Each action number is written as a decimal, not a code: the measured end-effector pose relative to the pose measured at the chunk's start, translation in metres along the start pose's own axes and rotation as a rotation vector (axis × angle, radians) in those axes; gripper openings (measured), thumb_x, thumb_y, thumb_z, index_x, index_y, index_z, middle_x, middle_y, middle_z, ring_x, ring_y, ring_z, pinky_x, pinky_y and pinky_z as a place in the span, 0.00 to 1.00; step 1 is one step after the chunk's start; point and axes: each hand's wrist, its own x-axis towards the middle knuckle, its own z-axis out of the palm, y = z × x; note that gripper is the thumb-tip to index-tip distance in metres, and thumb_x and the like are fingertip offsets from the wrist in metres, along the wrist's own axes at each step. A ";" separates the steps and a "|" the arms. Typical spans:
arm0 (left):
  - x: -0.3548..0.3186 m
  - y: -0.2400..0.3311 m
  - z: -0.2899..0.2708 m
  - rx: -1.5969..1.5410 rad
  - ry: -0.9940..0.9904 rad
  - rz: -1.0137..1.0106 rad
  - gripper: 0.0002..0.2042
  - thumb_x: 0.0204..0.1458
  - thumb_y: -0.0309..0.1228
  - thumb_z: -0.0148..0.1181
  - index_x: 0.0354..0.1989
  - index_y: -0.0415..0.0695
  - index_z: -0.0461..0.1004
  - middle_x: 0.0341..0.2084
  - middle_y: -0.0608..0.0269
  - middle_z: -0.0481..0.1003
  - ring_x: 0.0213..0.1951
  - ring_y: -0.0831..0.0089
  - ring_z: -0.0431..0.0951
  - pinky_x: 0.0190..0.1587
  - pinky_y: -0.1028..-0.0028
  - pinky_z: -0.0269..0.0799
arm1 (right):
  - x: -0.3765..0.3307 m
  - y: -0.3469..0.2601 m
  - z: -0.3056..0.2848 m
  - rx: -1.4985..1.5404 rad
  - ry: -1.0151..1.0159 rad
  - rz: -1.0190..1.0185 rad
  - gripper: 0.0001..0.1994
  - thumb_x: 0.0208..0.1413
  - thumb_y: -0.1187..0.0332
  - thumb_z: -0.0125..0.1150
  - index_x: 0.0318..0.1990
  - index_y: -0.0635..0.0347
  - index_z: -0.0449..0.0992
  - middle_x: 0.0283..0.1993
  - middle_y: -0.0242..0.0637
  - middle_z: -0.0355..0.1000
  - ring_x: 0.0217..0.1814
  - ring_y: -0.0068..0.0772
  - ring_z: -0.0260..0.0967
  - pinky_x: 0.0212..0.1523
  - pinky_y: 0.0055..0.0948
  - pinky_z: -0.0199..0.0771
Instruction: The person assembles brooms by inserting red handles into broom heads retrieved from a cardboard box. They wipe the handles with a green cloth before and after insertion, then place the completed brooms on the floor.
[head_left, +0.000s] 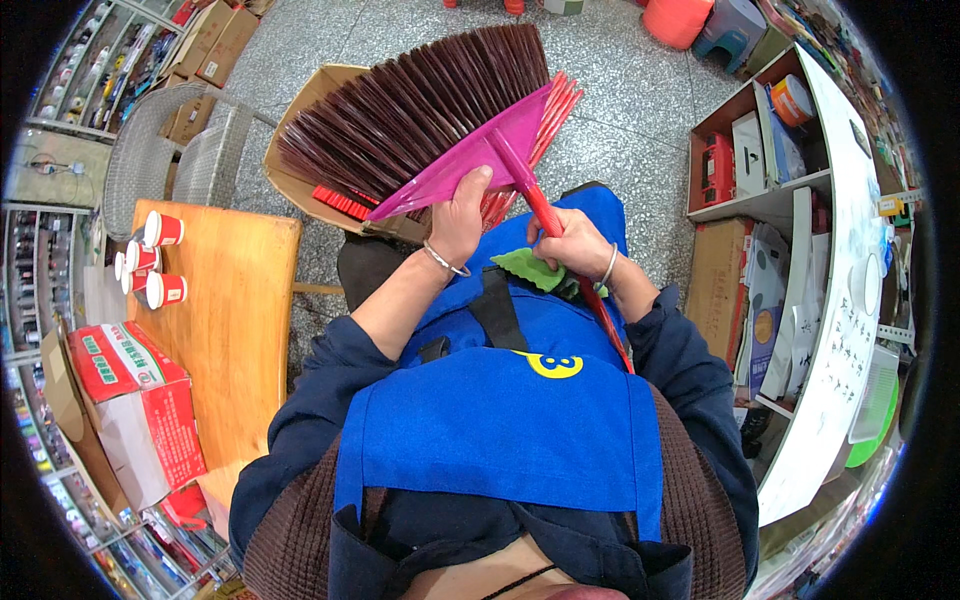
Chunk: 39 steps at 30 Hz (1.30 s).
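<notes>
A broom (440, 120) with dark red bristles and a magenta plastic head lies slanted in front of me, bristles pointing up and left. My left hand (462, 215) grips the lower edge of the magenta head. The red broom handle (585, 290) runs down to the right across my blue apron. My right hand (570, 245) presses a green cloth (528, 268) against that handle just below the head. Both wrists wear a silver bracelet.
An open cardboard box (300, 180) holding several red broom handles stands behind the broom. A wooden table (235, 330) at left carries red paper cups (150, 260) and a red and white carton (135, 405). A white shelf unit (800, 230) stands at right; a wire chair (170, 150) at far left.
</notes>
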 end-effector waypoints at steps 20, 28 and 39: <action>-0.005 -0.001 -0.003 -0.365 -0.125 -0.094 0.12 0.54 0.24 0.43 0.42 0.32 0.70 0.39 0.50 0.74 0.44 0.62 0.75 0.53 0.63 0.67 | -0.011 0.003 -0.006 0.319 -0.227 0.038 0.08 0.38 0.77 0.59 0.30 0.63 0.70 0.17 0.30 0.65 0.15 0.17 0.61 0.17 0.18 0.57; -0.006 0.002 0.001 -0.344 -0.079 -0.066 0.12 0.54 0.24 0.44 0.42 0.32 0.70 0.39 0.51 0.74 0.43 0.62 0.75 0.52 0.62 0.68 | -0.011 0.007 -0.006 0.360 -0.256 0.040 0.08 0.39 0.75 0.58 0.30 0.63 0.70 0.18 0.30 0.65 0.16 0.17 0.60 0.18 0.18 0.57; 0.045 0.024 -0.002 -0.303 0.149 -0.156 0.10 0.53 0.26 0.44 0.35 0.33 0.71 0.34 0.54 0.74 0.37 0.61 0.76 0.44 0.60 0.73 | -0.001 0.002 0.008 -0.992 0.679 -0.376 0.14 0.40 0.57 0.64 0.28 0.54 0.70 0.22 0.37 0.70 0.25 0.42 0.69 0.27 0.37 0.67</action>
